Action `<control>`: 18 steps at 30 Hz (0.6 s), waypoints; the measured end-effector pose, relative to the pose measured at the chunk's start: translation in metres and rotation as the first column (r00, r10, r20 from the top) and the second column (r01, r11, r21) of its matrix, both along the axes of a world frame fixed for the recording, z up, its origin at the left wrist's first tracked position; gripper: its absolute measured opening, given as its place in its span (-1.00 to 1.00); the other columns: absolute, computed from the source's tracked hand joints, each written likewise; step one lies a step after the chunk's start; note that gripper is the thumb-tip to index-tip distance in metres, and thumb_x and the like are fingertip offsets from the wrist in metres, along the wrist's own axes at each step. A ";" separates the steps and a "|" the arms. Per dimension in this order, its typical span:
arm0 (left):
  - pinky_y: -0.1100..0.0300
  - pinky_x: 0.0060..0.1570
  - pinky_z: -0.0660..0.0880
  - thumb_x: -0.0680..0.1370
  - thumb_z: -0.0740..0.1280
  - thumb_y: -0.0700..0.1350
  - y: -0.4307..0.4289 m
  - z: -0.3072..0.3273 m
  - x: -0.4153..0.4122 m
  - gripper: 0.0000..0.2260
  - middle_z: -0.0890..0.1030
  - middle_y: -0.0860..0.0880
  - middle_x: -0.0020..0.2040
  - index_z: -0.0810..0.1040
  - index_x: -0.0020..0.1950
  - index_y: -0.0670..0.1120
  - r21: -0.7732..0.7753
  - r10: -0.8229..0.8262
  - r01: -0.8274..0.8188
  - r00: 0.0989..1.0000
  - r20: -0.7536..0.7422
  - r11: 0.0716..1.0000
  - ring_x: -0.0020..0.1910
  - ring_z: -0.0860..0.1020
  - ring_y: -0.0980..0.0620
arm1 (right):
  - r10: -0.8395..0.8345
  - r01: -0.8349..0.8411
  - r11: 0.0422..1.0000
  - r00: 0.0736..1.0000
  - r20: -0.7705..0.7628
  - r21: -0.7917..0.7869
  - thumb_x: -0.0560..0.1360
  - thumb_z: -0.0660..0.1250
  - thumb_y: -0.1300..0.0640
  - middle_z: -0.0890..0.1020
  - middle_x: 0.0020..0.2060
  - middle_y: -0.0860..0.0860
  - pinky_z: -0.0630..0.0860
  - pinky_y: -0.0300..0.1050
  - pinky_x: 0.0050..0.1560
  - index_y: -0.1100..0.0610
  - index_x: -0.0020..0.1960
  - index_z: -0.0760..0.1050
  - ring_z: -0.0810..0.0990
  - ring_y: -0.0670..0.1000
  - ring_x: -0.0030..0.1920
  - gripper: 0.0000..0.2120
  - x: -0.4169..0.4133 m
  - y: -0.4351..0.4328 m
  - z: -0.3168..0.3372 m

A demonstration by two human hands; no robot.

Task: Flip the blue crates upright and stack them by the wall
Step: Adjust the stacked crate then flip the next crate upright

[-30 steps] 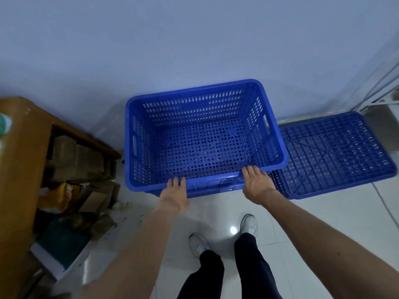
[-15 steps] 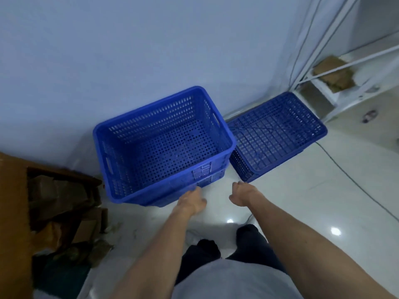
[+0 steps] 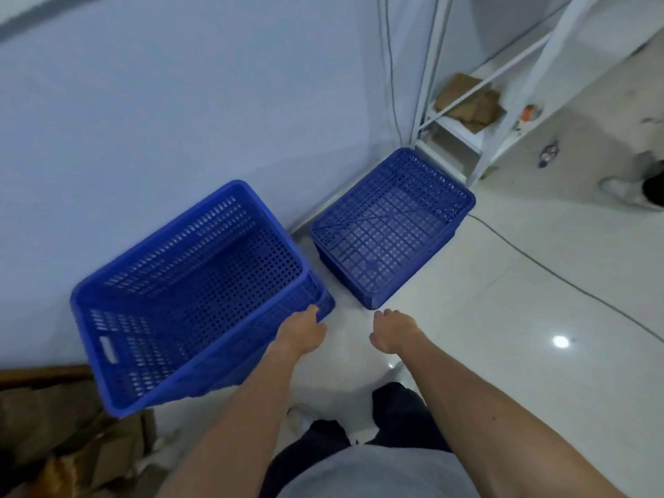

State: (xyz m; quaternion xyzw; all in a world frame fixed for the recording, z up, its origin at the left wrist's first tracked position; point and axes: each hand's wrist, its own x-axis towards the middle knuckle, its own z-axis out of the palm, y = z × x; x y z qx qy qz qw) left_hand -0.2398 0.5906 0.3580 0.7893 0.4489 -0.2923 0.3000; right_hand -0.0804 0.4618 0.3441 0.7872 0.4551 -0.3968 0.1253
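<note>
Both hands [image 3: 303,332] [image 3: 393,330] empty between upright crate [image 3: 187,300]; overturned crate [image 3: 391,228] unlabelled.

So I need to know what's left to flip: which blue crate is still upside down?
The crate on the right, nearest the white shelving rack: its ribbed grid base faces up. The crate on the left, by the left hand, is open-side up, showing its inside.

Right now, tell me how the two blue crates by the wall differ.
The left crate stands upright, open top up; the right crate lies upside down, ribbed base up. The left crate rises taller, apparently on another crate; the right crate sits low on the floor. The left hand is at the left crate; nothing touches the right crate. Both are perforated blue plastic.
</note>
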 end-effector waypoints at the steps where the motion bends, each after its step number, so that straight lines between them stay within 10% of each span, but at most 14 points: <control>1: -0.02 0.21 0.44 0.63 0.14 0.04 0.001 -0.002 0.005 -0.52 0.49 -0.18 0.34 0.24 0.52 -0.11 0.011 -0.009 0.010 1.000 -0.016 1.000 0.27 0.47 -0.19 | -0.006 0.006 1.000 1.000 0.004 0.007 0.61 0.11 0.06 0.45 0.36 0.16 0.39 0.03 0.30 0.20 0.43 0.32 0.45 0.16 0.34 -0.57 0.009 -0.004 -0.003; 18: 0.07 -0.11 0.47 0.66 0.13 0.00 0.055 -0.009 -0.053 -0.54 0.62 -0.16 0.12 0.22 0.54 -0.09 0.149 0.126 -0.124 0.992 -0.003 0.981 -0.03 0.56 -0.10 | 0.251 -0.253 0.963 0.967 0.034 0.096 0.62 0.10 0.12 0.47 0.31 0.17 0.45 0.05 0.24 0.20 0.40 0.34 0.47 0.16 0.30 -0.62 -0.001 0.068 -0.003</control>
